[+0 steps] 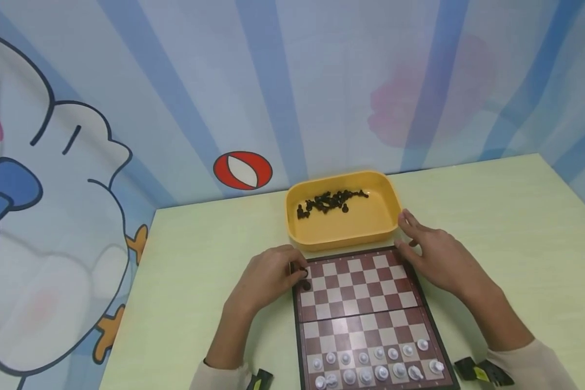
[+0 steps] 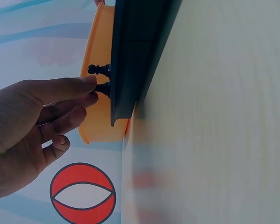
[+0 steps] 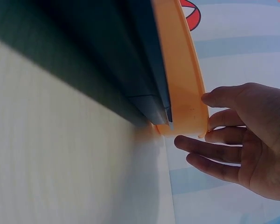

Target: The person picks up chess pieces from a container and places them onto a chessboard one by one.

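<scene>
At the far left corner of the chessboard [image 1: 349, 309], my left hand [image 1: 270, 273] pinches a black chess piece [image 2: 103, 88] between thumb and finger. Its base is at the board's surface, and the fingers cover its top. Right beside it stands a black pawn [image 2: 99, 70], upright on the board. My right hand [image 1: 439, 257] has its fingers extended and holds nothing. It is at the board's far right corner, with fingertips by the yellow tray [image 1: 341, 243]. White chess pieces [image 1: 382, 372] stand in two rows along the board's near side.
Several black chess pieces [image 1: 329, 200] lie heaped in the tray behind the board. The pale table [image 1: 214, 260] runs back to a wall [image 1: 322, 97] printed with cartoons. A black strap device [image 1: 485, 372] is at the right wrist.
</scene>
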A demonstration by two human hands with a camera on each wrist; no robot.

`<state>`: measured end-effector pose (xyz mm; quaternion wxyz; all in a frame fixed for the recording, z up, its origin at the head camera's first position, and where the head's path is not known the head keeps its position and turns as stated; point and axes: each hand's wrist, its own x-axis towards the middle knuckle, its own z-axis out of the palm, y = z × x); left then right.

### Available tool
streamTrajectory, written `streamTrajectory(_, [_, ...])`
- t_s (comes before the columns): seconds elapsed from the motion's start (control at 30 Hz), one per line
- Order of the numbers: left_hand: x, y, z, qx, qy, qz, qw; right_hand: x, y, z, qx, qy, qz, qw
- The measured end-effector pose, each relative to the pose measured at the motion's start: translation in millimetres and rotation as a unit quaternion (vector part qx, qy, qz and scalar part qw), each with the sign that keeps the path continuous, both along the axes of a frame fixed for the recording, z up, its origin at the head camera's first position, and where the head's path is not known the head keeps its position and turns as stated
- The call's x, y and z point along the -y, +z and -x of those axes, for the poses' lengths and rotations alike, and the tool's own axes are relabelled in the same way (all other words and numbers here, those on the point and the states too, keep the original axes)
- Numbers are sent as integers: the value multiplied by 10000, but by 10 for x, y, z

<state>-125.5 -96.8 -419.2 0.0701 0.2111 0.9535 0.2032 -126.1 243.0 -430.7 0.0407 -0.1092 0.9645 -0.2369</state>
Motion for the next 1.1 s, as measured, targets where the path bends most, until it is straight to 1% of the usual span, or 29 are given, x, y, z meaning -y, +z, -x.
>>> streamTrajectory(0.17, [5,-1,-6,-42,-50,37,10000,6,-1,-8,-62,4,-21,10000])
streamTrajectory(0.33, [0,18,-21,-95,-36,114,9999,9,-3,-13,-40,-21,-26,10000])
streamTrajectory(0.53, [2,65,-26,-146,85,120,9998,6,-2,-17,-6,-55,-14,10000])
streamTrajectory(0.77, [42,125,-4,-421,147,25,9990,13,-18,-26,-51,-52,23,10000])
streamTrajectory(0.93, [66,186,32,-545,277,-60,9981,21,-20,-36,-52,-14,35,10000])
streamTrajectory(1.03, [67,226,83,-682,335,-170,9970,19,-19,-39,-58,-7,32,10000])
streamTrajectory(1.1, [62,248,128,-808,321,-281,9958,19,-18,-41,-56,-4,21,10000])
